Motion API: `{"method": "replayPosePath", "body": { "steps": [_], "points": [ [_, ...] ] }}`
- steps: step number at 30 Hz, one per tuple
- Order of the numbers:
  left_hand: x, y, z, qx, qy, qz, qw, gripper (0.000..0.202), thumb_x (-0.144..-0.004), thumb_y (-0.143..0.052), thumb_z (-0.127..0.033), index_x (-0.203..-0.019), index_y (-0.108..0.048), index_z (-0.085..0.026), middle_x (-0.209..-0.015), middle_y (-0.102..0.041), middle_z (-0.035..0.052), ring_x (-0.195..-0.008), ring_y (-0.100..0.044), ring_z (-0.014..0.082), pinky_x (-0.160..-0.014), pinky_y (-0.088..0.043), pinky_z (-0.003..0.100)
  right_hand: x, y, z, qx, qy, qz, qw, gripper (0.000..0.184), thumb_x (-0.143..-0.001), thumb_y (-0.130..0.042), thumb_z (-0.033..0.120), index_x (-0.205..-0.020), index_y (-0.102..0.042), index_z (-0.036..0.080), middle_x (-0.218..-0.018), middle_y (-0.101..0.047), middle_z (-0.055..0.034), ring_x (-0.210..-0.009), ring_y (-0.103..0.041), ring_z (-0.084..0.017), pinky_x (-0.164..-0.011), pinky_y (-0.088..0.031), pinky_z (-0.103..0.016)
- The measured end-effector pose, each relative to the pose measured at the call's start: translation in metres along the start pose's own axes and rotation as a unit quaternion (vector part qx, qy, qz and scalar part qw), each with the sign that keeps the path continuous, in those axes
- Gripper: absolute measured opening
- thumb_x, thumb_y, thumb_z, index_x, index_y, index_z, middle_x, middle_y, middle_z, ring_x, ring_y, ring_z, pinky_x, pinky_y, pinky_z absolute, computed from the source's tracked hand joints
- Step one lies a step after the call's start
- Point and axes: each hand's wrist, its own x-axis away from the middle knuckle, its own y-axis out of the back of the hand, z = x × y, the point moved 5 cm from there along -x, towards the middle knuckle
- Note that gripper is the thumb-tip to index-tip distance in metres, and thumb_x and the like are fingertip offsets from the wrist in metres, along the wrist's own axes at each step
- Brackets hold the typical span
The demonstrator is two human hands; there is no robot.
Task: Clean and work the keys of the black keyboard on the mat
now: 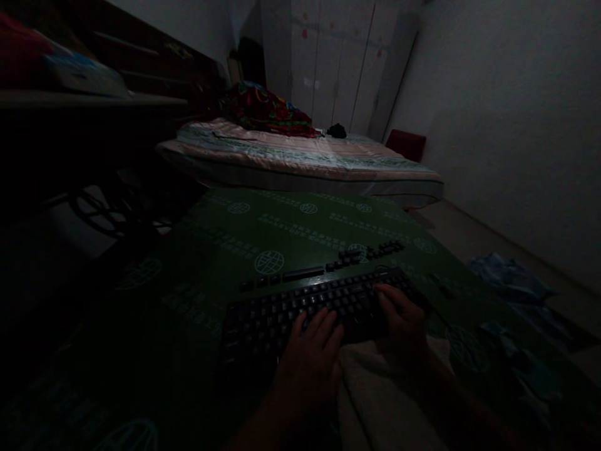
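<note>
A black keyboard (263,319) lies at a slant on a green sheet (197,351) printed with globe emblems and lettering. My left hand (312,354) rests on the near side of the keyboard, its fingers stretched over the keys. At the keyboard's right part, my right hand (401,316) is closed, thumb and fingertips together over the keys; anything between them is too dark to make out. Loose keycaps (263,282) stand in a row just beyond the keyboard, among them a long space bar (303,273). A beige cloth (389,394) lies below my hands.
A small dark item (441,285) lies right of the keyboard. A cloth-like bundle (521,363) is at the sheet's right. Beyond stand a bed (291,156) with a red blanket (267,113), a wardrobe (328,69) and, at left, a table (154,100). The room is dim.
</note>
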Motion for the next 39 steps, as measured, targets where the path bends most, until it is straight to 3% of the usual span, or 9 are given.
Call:
{"method": "replayPosePath", "body": {
  "steps": [3, 7, 13, 15, 19, 28, 34, 39],
  "points": [
    [-0.002, 0.005, -0.002, 0.003, -0.008, 0.014, 1.000, 0.037, -0.087, -0.049, -0.031, -0.120, -0.059, -0.017, -0.132, -0.055, 0.0118, -0.123, -0.048, 0.0282, -0.103, -0.029, 0.053, -0.002, -0.003, 0.005, 0.013, 0.018, 0.029, 0.999, 0.022, -0.083, -0.055, 0.034, -0.090, -0.071, 0.020, -0.095, -0.073, -0.0070, -0.090, -0.067, -0.022, -0.083, -0.054, -0.038],
    [-0.002, 0.013, -0.005, 0.009, 0.006, -0.012, 1.000, 0.039, -0.088, -0.049, -0.039, -0.118, -0.060, -0.016, -0.131, -0.056, 0.0122, -0.121, -0.049, 0.0290, -0.103, -0.031, 0.053, -0.012, -0.010, 0.012, 0.029, 0.076, 0.069, 0.994, 0.021, -0.084, -0.054, 0.033, -0.090, -0.070, 0.021, -0.095, -0.072, -0.0068, -0.090, -0.066, -0.021, -0.084, -0.053, -0.038],
    [-0.001, 0.010, -0.005, -0.001, -0.011, -0.028, 1.000, 0.043, -0.089, -0.049, -0.045, -0.120, -0.057, -0.016, -0.130, -0.057, 0.0121, -0.121, -0.050, 0.0277, -0.102, -0.032, 0.051, -0.049, -0.029, 0.014, 0.117, 0.168, 0.111, 0.972, 0.018, -0.086, -0.052, 0.026, -0.088, -0.069, 0.022, -0.094, -0.071, -0.0069, -0.093, -0.064, -0.021, -0.085, -0.050, -0.037],
    [-0.001, 0.009, -0.005, -0.003, -0.011, -0.035, 0.999, 0.043, -0.089, -0.049, -0.045, -0.120, -0.058, -0.016, -0.129, -0.057, 0.0122, -0.120, -0.050, 0.0279, -0.102, -0.031, 0.051, -0.064, -0.040, 0.013, 0.188, 0.192, 0.146, 0.952, 0.018, -0.085, -0.051, 0.022, -0.088, -0.070, 0.021, -0.097, -0.070, -0.0079, -0.094, -0.062, -0.021, -0.086, -0.049, -0.036],
    [0.001, 0.005, -0.004, -0.011, -0.010, -0.035, 0.999, 0.041, -0.090, -0.049, -0.044, -0.120, -0.058, -0.017, -0.130, -0.057, 0.0113, -0.121, -0.049, 0.0273, -0.103, -0.030, 0.050, -0.091, -0.069, 0.006, 0.363, 0.194, 0.254, 0.875, 0.021, -0.087, -0.050, 0.019, -0.094, -0.070, 0.020, -0.102, -0.068, -0.0075, -0.098, -0.058, -0.019, -0.088, -0.044, -0.030],
    [0.002, 0.009, -0.006, -0.012, -0.012, -0.018, 1.000, 0.041, -0.091, -0.048, -0.042, -0.123, -0.055, -0.017, -0.133, -0.054, 0.0110, -0.124, -0.047, 0.0258, -0.105, -0.029, 0.047, -0.129, -0.106, -0.007, 0.465, 0.186, 0.356, 0.789, 0.024, -0.087, -0.047, 0.020, -0.085, -0.071, 0.018, -0.094, -0.067, -0.0101, -0.092, -0.058, -0.020, -0.075, -0.041, -0.025],
    [0.002, 0.012, -0.007, -0.005, -0.009, -0.004, 1.000, 0.041, -0.093, -0.045, -0.043, -0.122, -0.056, -0.017, -0.132, -0.055, 0.0108, -0.122, -0.049, 0.0272, -0.102, -0.033, 0.050, -0.136, -0.116, -0.006, 0.496, 0.180, 0.403, 0.748, 0.023, -0.084, -0.050, 0.020, -0.089, -0.072, 0.017, -0.097, -0.068, -0.0123, -0.094, -0.060, -0.022, -0.074, -0.043, -0.026],
    [0.001, 0.012, -0.007, -0.006, -0.003, -0.001, 1.000, 0.041, -0.094, -0.043, -0.043, -0.122, -0.056, -0.017, -0.132, -0.055, 0.0108, -0.123, -0.048, 0.0276, -0.101, -0.034, 0.051, -0.138, -0.120, -0.008, 0.503, 0.169, 0.425, 0.733, 0.024, -0.083, -0.051, 0.022, -0.094, -0.073, 0.019, -0.098, -0.070, -0.0118, -0.093, -0.062, -0.022, -0.073, -0.045, -0.026]
  ]
}}
